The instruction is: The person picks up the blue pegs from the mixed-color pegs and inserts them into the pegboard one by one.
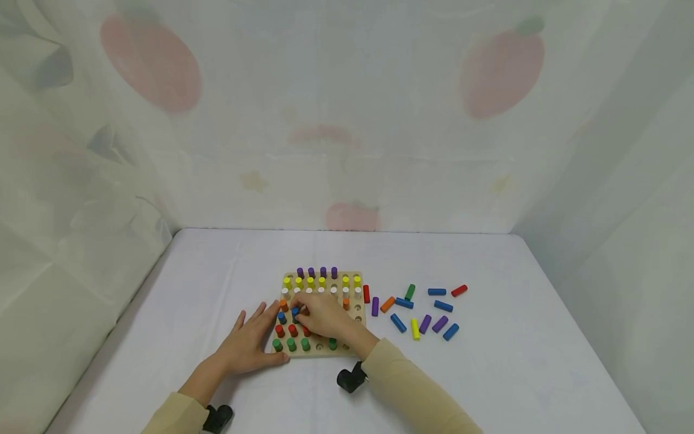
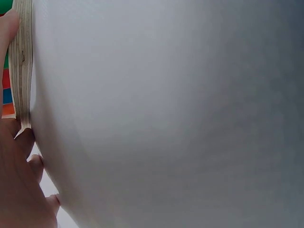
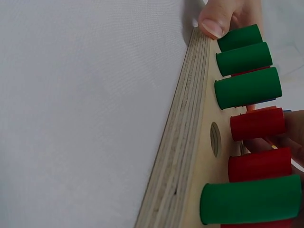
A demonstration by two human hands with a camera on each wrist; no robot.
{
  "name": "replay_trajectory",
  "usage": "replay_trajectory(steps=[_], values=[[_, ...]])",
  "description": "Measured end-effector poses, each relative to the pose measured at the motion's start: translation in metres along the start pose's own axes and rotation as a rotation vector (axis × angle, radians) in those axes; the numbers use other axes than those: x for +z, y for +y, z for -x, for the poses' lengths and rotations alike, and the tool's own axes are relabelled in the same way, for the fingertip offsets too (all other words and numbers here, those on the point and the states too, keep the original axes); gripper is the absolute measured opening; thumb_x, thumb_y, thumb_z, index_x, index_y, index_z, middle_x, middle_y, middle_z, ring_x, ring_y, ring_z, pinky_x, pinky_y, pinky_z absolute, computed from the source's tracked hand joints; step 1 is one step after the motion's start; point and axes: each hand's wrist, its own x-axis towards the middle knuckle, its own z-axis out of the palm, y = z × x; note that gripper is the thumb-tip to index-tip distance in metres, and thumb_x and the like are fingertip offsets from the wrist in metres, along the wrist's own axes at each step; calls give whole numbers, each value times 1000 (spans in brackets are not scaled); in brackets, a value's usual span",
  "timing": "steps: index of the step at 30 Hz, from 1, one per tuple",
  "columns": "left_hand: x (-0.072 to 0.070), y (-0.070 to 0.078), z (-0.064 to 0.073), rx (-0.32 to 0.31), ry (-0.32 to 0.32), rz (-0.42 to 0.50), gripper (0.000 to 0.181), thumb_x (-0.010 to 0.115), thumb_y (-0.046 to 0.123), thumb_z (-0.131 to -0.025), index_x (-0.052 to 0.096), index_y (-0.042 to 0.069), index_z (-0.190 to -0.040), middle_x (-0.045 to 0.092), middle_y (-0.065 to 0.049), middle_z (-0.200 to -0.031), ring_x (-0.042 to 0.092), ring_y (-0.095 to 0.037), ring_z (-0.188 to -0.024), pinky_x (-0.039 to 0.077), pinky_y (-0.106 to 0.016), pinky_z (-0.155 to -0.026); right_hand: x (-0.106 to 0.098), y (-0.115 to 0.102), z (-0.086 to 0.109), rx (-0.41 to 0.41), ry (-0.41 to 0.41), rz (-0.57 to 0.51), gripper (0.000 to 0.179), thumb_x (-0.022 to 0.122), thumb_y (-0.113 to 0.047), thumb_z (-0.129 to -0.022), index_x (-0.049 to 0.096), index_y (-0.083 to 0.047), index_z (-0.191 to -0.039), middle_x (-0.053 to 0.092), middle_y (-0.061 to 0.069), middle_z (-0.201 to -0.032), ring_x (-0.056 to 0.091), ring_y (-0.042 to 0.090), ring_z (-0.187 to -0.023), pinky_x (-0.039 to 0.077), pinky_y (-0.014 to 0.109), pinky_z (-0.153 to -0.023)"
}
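A wooden pegboard (image 1: 303, 354) with rows of coloured pegs sits on the table. My right hand (image 1: 324, 314) is over its middle, thumb and fingertips pinching a blue peg (image 1: 295, 313) in the blue row, beside another blue peg (image 1: 282, 317) at the left end. Whether the pinched peg sits fully in its hole cannot be seen. Along the board's left side rests my left hand (image 1: 248, 343), fingers spread, its thumb touching the near left corner. In the right wrist view, green pegs (image 3: 248, 88) stand along the near edge, with red pegs (image 3: 259, 124) behind.
Loose pegs lie scattered right of the board, among them a yellow peg (image 1: 414, 330), a green peg (image 1: 409, 292), an orange peg (image 1: 387, 304) and several blue ones. A white cloth (image 1: 488, 374) covers the table. Fabric walls (image 1: 347, 120) enclose the back and sides.
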Motion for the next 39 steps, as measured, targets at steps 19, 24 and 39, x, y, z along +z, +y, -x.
replay_trajectory(steps=[19, 24, 39], values=[[-1, 3, 0, -3, -5, -1, 112, 60, 76, -63, 18, 16, -149, 28, -4, -150, 21, -32, -139, 6, -64, -107, -3, -1, 1, -22, -16, 50, 16, 61, -21, -89, 63, -18, -105, 67, -8, -95, 53, -5, -71, 44, 6, -65], [-1, 3, 0, -7, -12, -1, 112, 59, 76, -63, 18, 16, -149, 28, -5, -151, 20, -32, -139, 5, -64, -107, -3, -1, 1, -43, -15, 79, 20, 60, -23, -90, 63, -18, -109, 68, -8, -97, 54, -6, -73, 45, 6, -66], [0, 2, 0, -11, -12, 0, 113, 58, 79, -62, 18, 17, -149, 29, -4, -150, 20, -33, -139, 5, -65, -106, -14, -5, 4, -17, -100, -42, 26, 58, -23, -91, 61, -17, -117, 65, -7, -108, 55, -4, -78, 46, 7, -64]])
